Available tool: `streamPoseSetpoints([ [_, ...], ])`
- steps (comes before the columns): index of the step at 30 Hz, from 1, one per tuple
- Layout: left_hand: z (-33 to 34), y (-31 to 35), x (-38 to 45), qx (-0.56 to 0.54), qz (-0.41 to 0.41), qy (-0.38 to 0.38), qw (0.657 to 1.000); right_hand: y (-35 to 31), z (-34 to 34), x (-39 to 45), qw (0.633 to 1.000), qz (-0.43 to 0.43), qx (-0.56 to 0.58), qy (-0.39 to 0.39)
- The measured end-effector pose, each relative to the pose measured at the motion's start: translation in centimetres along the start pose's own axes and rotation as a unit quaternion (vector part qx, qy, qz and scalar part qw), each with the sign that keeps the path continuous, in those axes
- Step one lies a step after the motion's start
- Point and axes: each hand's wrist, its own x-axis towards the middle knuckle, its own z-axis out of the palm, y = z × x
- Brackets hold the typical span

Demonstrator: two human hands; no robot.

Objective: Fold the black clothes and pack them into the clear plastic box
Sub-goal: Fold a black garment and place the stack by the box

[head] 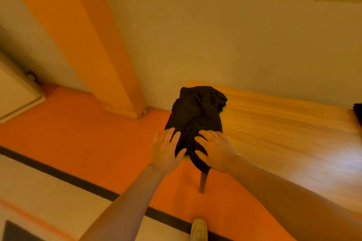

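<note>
The black garment (195, 115) lies bunched on the left end of a wooden table (284, 133), a dark, matte heap of soft cloth with deep creases running down its middle. Its far end is rumpled into a rounded lump near the wall, with a small flap sticking out to the right. The near end narrows and droops over the table's corner, hanging a little below the edge. At the far right edge of the view a second bit of black cloth (358, 112) shows on the table, mostly cut off.
</note>
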Motion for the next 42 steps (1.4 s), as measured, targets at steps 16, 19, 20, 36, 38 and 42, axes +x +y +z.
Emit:
streamPoseSetpoints([
  [16,4.3,0.4,-0.3,-0.044,-0.038,-0.093,0.994,0.6,0.7,0.0,0.918,0.216,0.332,0.020],
  [19,3.9,1.2,0.9,-0.095,-0.053,-0.052,0.993,1.2,-0.8,0.3,0.911,0.203,0.356,0.035],
  [20,3.7,1.5,1.4,-0.115,-0.059,-0.030,0.991,1.4,-1.1,0.3,0.915,0.196,0.352,0.036],
  [36,-0.5,4.9,5.9,-0.260,-0.071,0.128,0.955,3.2,-6.4,0.2,0.846,0.153,0.474,0.189],
  [38,-0.4,4.1,5.5,-0.259,-0.088,0.105,0.956,3.9,-6.6,-0.2,0.833,0.166,0.487,0.203],
  [42,0.3,2.6,4.7,-0.241,-0.123,0.070,0.960,4.6,-6.8,-0.8,0.818,0.180,0.493,0.235],
])
